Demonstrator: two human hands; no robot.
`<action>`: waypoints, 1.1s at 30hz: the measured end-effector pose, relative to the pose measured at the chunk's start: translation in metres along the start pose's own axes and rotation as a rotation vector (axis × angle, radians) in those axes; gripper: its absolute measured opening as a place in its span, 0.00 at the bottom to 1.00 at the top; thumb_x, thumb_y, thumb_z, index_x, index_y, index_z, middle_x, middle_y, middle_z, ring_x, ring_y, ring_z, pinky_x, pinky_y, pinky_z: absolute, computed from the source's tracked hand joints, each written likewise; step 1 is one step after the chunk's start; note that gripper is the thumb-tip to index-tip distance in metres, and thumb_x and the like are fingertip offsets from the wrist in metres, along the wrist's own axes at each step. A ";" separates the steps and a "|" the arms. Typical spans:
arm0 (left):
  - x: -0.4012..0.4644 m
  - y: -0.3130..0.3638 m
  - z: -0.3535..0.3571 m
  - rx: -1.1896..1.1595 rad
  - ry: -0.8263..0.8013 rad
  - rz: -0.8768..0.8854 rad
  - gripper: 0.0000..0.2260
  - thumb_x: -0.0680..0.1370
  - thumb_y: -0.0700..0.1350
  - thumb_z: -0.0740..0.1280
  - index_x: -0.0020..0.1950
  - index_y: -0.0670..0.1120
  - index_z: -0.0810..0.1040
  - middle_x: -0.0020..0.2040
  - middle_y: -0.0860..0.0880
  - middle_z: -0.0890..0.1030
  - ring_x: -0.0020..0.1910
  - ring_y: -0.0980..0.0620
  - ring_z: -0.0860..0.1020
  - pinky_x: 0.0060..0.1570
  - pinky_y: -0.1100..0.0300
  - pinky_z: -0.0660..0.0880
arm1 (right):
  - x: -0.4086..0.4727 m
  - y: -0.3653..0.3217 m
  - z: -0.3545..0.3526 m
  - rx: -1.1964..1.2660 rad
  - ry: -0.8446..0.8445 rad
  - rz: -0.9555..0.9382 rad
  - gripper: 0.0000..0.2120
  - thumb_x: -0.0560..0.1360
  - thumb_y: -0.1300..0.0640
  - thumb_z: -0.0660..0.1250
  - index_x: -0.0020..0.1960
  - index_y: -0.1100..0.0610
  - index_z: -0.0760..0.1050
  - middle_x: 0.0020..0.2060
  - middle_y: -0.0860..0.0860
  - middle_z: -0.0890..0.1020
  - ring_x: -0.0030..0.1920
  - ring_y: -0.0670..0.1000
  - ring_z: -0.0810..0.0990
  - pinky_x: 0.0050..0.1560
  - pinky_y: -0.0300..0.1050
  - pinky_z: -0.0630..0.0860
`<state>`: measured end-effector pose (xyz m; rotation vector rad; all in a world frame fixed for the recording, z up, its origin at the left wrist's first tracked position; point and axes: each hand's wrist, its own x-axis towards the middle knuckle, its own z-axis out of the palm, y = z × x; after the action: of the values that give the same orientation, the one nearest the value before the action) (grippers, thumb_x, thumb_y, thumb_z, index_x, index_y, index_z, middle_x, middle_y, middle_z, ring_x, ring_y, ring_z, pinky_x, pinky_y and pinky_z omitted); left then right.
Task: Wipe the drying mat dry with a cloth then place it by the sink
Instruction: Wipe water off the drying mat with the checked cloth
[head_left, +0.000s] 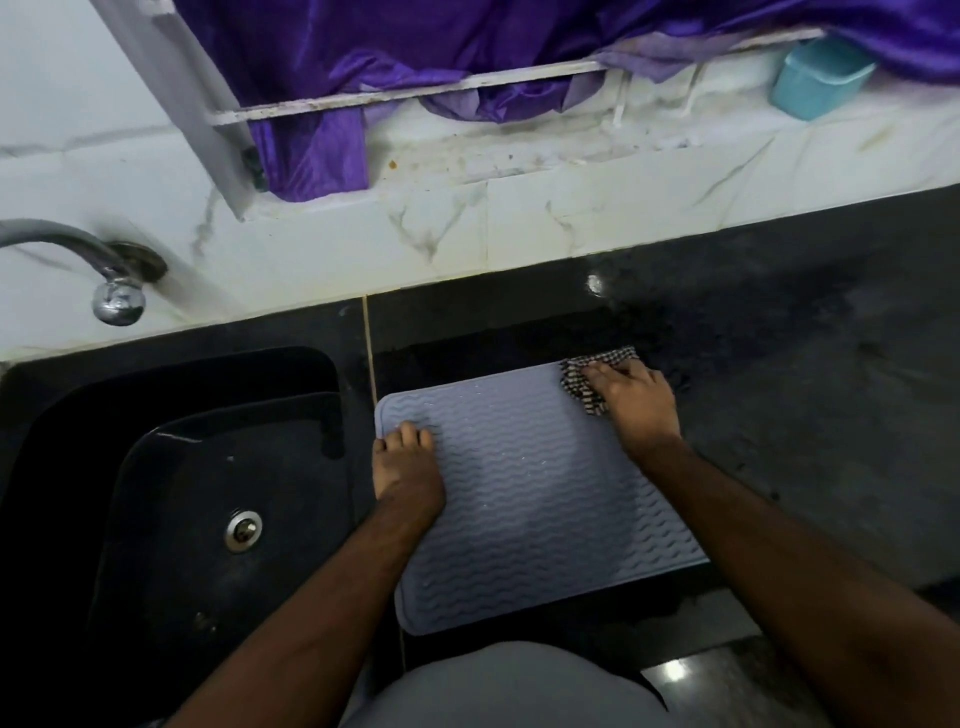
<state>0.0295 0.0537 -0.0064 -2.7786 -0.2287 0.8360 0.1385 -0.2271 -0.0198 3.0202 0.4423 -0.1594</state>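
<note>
A grey drying mat (524, 493) with wavy ridges lies flat on the black counter, just right of the sink. Small water drops glint on its surface. My left hand (408, 470) rests on the mat's left edge with fingers laid flat, holding it down. My right hand (636, 402) presses a black-and-white checked cloth (584, 382) onto the mat's far right corner. Part of the cloth is hidden under that hand.
A black sink (171, 483) with a metal drain (242, 530) sits to the left, a chrome tap (111, 291) above it. The black counter (810, 395) stretches right of the mat. A teal tub (818, 78) and purple curtain (363, 57) are on the window ledge behind.
</note>
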 end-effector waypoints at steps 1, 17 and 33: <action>0.000 -0.002 0.002 -0.012 0.027 0.009 0.33 0.80 0.48 0.64 0.80 0.43 0.51 0.78 0.41 0.56 0.77 0.42 0.60 0.76 0.47 0.56 | -0.002 0.004 0.002 0.027 -0.022 0.055 0.23 0.80 0.56 0.60 0.75 0.47 0.67 0.73 0.46 0.72 0.69 0.59 0.70 0.64 0.55 0.69; 0.003 -0.041 0.031 -0.133 0.184 0.195 0.38 0.74 0.45 0.74 0.78 0.44 0.57 0.73 0.42 0.62 0.73 0.43 0.64 0.76 0.47 0.59 | -0.050 -0.118 -0.021 0.274 -0.156 0.325 0.09 0.80 0.62 0.60 0.58 0.60 0.77 0.56 0.58 0.82 0.53 0.59 0.83 0.50 0.52 0.80; -0.005 -0.046 0.025 -0.128 0.023 0.288 0.62 0.65 0.51 0.82 0.82 0.49 0.37 0.78 0.37 0.51 0.76 0.37 0.59 0.74 0.45 0.64 | -0.078 -0.112 -0.081 1.596 -0.132 0.525 0.10 0.78 0.61 0.66 0.56 0.52 0.81 0.50 0.54 0.85 0.50 0.54 0.84 0.55 0.57 0.82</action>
<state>0.0081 0.1010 -0.0118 -2.9856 0.1313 0.8807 0.0393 -0.1336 0.0615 4.2947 -1.0333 -1.1059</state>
